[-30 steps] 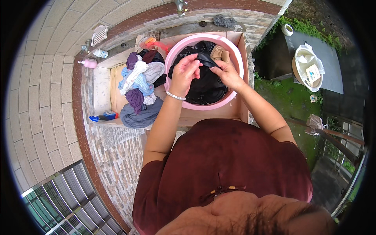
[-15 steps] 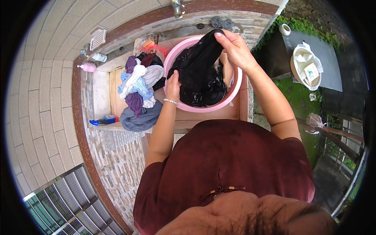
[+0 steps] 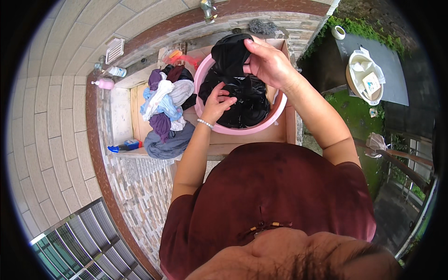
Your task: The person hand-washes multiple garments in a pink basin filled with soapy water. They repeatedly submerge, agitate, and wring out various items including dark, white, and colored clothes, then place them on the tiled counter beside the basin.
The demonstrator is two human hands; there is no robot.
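Note:
A black garment (image 3: 231,52) hangs bunched over the far side of a pink basin (image 3: 278,112). My right hand (image 3: 269,64) grips its upper edge between thumb and fingers. Wet black clothes (image 3: 245,112) with some suds fill the basin, and a beige piece (image 3: 270,92) shows at its right side. Over the basin's left part is my left hand (image 3: 219,103), its fingers apart and holding nothing. A beaded bracelet (image 3: 205,123) circles that wrist.
Left of the basin, a heap of mixed clothes (image 3: 163,100) lies in the sink (image 3: 122,105). A blue brush (image 3: 125,145) rests on its near edge. Bottles (image 3: 104,84) stand on the left ledge, with a tap (image 3: 208,11) beyond. A white tub (image 3: 350,77) stands off right.
My left hand has let go of the black garment and its fingers have spread. In my right hand the garment has bunched up, shifting slightly left and away from the beige piece.

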